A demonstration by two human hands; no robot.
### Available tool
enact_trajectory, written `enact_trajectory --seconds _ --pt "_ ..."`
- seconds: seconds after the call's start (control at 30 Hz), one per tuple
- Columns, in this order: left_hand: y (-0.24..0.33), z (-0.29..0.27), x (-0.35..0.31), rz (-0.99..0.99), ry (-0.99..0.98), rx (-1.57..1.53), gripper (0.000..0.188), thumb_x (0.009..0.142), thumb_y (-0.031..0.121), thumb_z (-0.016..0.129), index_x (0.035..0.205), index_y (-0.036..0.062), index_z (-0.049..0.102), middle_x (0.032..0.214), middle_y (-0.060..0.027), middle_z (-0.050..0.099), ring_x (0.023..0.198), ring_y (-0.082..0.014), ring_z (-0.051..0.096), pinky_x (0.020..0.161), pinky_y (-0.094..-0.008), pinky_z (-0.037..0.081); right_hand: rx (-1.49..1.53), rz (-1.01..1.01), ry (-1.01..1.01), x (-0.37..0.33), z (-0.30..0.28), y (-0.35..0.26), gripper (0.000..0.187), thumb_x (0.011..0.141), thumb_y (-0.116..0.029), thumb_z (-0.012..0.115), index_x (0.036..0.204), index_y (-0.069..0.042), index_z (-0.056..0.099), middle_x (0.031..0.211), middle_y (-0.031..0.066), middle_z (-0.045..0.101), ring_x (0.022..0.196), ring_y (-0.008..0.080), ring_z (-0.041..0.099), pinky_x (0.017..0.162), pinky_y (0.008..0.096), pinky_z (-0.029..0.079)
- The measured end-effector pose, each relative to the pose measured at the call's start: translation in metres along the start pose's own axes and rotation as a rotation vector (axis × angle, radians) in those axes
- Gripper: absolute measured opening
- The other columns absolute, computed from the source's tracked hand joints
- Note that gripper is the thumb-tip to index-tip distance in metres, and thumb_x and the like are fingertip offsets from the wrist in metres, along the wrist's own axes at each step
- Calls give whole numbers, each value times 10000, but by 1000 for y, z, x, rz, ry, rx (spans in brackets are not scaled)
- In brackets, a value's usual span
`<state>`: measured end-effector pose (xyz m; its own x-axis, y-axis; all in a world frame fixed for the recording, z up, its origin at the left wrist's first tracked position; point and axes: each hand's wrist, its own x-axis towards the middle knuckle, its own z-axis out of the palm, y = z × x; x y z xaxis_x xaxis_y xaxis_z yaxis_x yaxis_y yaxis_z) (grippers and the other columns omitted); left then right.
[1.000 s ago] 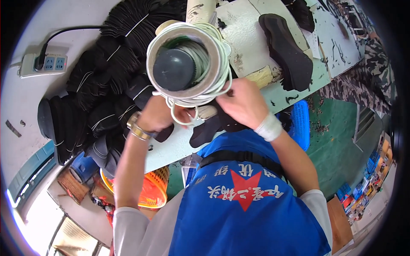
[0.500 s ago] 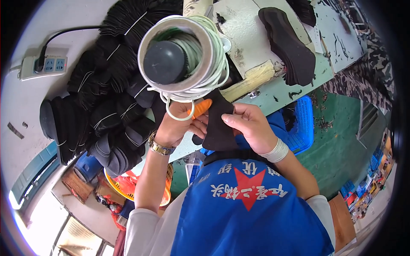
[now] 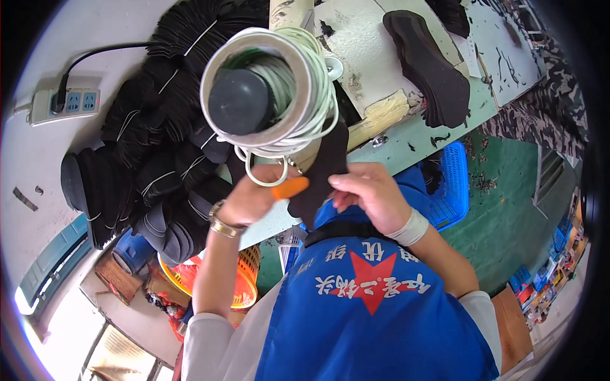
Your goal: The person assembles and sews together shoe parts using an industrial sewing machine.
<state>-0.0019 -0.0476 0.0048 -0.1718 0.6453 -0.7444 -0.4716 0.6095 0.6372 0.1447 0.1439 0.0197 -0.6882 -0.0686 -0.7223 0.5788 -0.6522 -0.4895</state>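
Observation:
A dark, insole-shaped piece (image 3: 321,174) stands out over the table's near edge, its upper end passing behind a spool. My right hand (image 3: 376,195), with a white band round its wrist, pinches the piece's right edge between thumb and fingers. On the other side is my left hand (image 3: 254,198), wearing a gold watch and an orange finger cover (image 3: 291,188) whose tip lies at the piece's left edge. Motion smears the left fingers, and their grip does not show. A spool wound with white cord (image 3: 311,95) covers part of the work; a cord loop (image 3: 270,174) hangs before the left hand.
Tied bundles of black insole shapes (image 3: 152,171) crowd the left. Another dark stack (image 3: 429,70) lies on the far table (image 3: 362,57), near a worn wooden strip (image 3: 387,111). A blue basket (image 3: 454,184) stands at right, an orange basket (image 3: 248,279) below left. Camouflage cloth (image 3: 540,127) hangs at far right.
My left hand has moved slightly left and down, with its orange-covered finger lower. The dark piece has shifted and turned a little, and my right hand still pinches its edge.

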Motion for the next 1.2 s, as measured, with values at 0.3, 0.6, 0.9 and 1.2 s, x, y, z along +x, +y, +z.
enact_trajectory --seconds 0.3,0.6,0.9,1.2 --pt "77 -44 -8 425 75 484 312 772 -23 534 1060 -38 652 1002 -129 697 903 -175 624 864 -316 471 399 133 -205 30 45 3 379 922 -277 571 1095 59 596 940 142 679 801 181 666 718 288 549" --pt "40 61 16 260 310 362 228 939 179 553 881 -25 638 625 -49 610 555 -88 548 510 -238 415 -797 -785 607 -5 -4 -29 154 802 -106 710 786 27 632 641 133 606 508 202 568 508 295 441" --pt "-117 61 29 247 572 1134 511 643 337 831 1000 49 606 885 -118 611 839 -319 616 703 -400 507 -1711 -1314 861 -17 -84 -114 294 672 -14 669 964 -46 669 761 74 498 703 246 547 612 354 477" --pt "-147 65 26 269 645 845 323 712 148 749 967 26 591 756 -124 612 792 -326 578 726 -423 471 -1721 -1083 1056 -6 -83 -93 253 691 -55 663 940 -11 678 715 98 541 610 280 599 526 370 499"
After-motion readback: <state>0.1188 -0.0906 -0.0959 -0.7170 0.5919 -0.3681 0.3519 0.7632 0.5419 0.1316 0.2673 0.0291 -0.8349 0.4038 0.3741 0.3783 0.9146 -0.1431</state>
